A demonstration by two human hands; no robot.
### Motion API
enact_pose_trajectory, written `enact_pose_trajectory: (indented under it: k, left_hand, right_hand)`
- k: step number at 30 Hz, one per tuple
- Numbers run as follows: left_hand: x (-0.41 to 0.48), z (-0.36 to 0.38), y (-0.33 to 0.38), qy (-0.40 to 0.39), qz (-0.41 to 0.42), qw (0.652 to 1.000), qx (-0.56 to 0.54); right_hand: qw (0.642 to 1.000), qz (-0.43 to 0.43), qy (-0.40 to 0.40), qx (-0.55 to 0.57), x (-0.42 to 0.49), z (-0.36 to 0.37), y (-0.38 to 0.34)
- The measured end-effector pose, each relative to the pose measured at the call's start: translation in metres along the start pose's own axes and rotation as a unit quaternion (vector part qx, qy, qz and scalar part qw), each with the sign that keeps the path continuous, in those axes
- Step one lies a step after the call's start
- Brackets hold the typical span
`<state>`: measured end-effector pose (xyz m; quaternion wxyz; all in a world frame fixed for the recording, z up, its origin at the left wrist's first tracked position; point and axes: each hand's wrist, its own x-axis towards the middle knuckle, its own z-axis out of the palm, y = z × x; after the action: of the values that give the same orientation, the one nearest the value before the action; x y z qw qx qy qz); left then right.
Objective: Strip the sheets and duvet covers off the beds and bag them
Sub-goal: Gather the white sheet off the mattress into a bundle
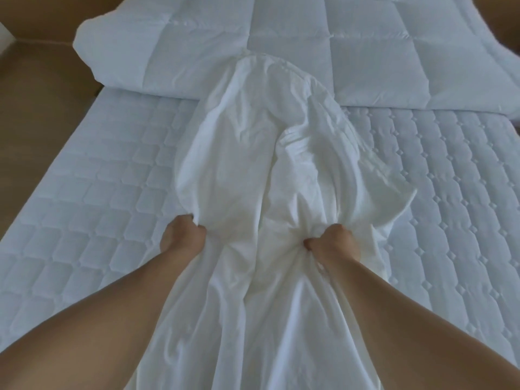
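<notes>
progress: sheet (pixel 253 164) off, bunched mid-frame on bare quilted mattress (pixel 98 192) | left hand (pixel 181 235), right hand (pixel 334 243) both clench it | duvet (pixel 281 52) uncovered, top | bagging left, no bag seen

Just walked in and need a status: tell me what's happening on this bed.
A person grips a bunched white sheet with the left hand and the right hand, side by side. The sheet lies gathered down the middle of the quilted mattress pad. A white duvet lies at the far end. No bag shows.
</notes>
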<state>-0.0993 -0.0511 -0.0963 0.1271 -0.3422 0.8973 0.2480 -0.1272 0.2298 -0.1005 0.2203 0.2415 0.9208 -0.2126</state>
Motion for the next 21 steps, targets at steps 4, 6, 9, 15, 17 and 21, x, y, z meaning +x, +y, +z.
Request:
enact_pose_trajectory:
  k: [4, 6, 9, 15, 17, 21]
  left_hand:
    - [-0.029, -0.006, 0.030, -0.059, 0.027, 0.996, -0.069]
    - [-0.046, -0.014, 0.043, -0.059, 0.005, 0.984, -0.169]
    - [-0.077, -0.031, 0.055, -0.148, -0.059, 0.927, -0.341]
    - [-0.141, -0.091, 0.062, -0.100, -0.009, 0.882, -0.460]
    - [-0.164, -0.114, 0.062, -0.067, 0.044, 0.892, -0.445]
    - [-0.223, -0.148, 0.057, 0.047, 0.127, 0.909, -0.394]
  right_hand:
    - [0.996, -0.031, -0.051, 0.062, -0.016, -0.014, -0.014]
    - [0.991, -0.070, -0.041, 0.102, -0.033, -0.024, -0.022]
    - [0.972, -0.138, -0.017, 0.192, -0.063, -0.036, -0.037]
    - [0.916, -0.182, -0.018, 0.357, -0.131, -0.073, -0.047]
    - [0.903, -0.212, 0.020, 0.374, -0.161, -0.088, -0.043]
    - [0.878, -0.294, 0.056, 0.373, -0.230, -0.113, -0.029]
